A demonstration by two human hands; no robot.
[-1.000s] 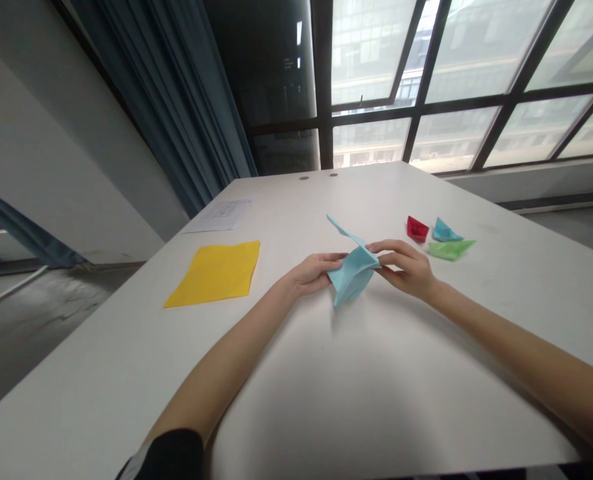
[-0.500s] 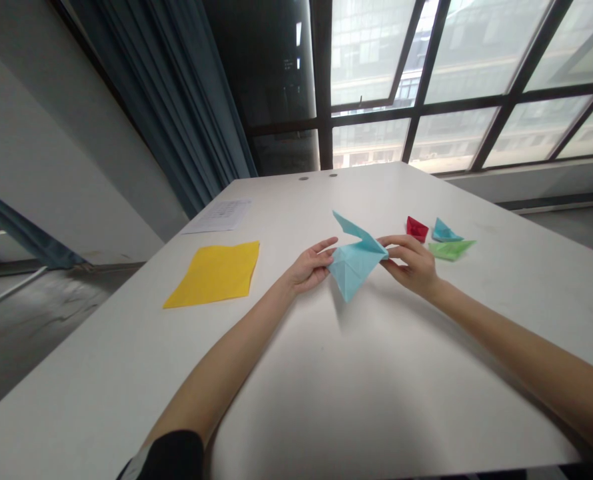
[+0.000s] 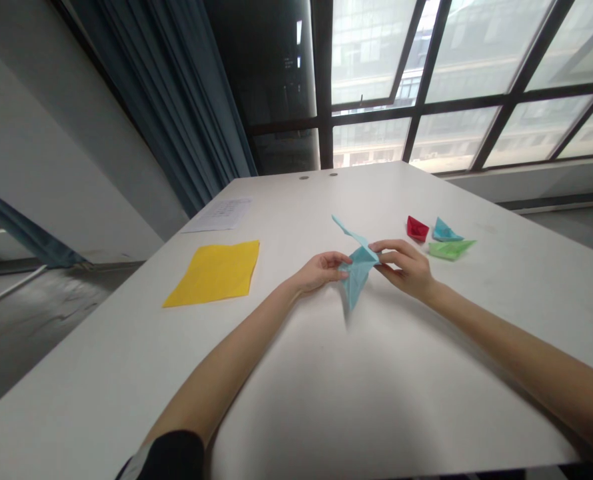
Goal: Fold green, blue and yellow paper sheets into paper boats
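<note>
A light-blue sheet of folded paper (image 3: 357, 275) is held between both hands, a little above the white table. One narrow flap of it sticks up toward the far left, and a pointed corner hangs down toward me. My left hand (image 3: 322, 272) pinches the paper's left side between thumb and fingers. On the opposite side, my right hand (image 3: 404, 265) grips the right edge, its fingertips partly hidden behind the paper.
Yellow paper (image 3: 214, 273) lies flat on the white table (image 3: 316, 400) at left, with a printed sheet (image 3: 219, 215) behind it. Beyond my right hand sit small folded paper boats: red (image 3: 417, 229), blue (image 3: 446, 231) and green (image 3: 450, 249). Windows line the back.
My left hand has shifted slightly right and its fingers have curled in on the paper. The blue paper has turned and looks narrower, its raised flap now more edge-on. My right hand moved slightly left.
</note>
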